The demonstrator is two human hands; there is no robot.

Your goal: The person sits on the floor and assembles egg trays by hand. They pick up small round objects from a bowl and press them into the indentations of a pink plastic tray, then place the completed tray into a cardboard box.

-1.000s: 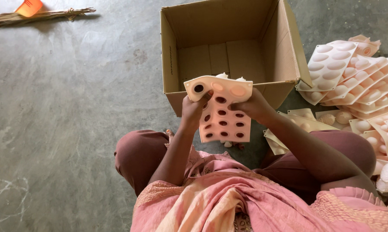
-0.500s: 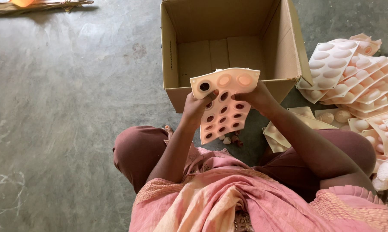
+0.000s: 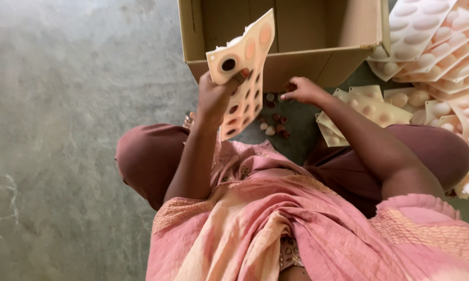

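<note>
Holding the punched tray sheet [image 3: 242,70] upright in a pinching grip, the left hand [image 3: 213,96] now carries it alone. The right hand [image 3: 302,91] has let go and moved toward 3 o'clock, fingers loosely bent, holding nothing I can see, above small brown and pale pieces [image 3: 273,122] on the floor [image 3: 63,130], near the cardboard box [image 3: 297,65].

Head-worn view, steeply down, close over lap

Grey concrete floor [image 3: 63,130]: open brown cardboard box [image 3: 317,62], stacked cream moulded plastic trays [image 3: 437,47], scattered small dark and pale pieces [image 3: 273,122].
</note>
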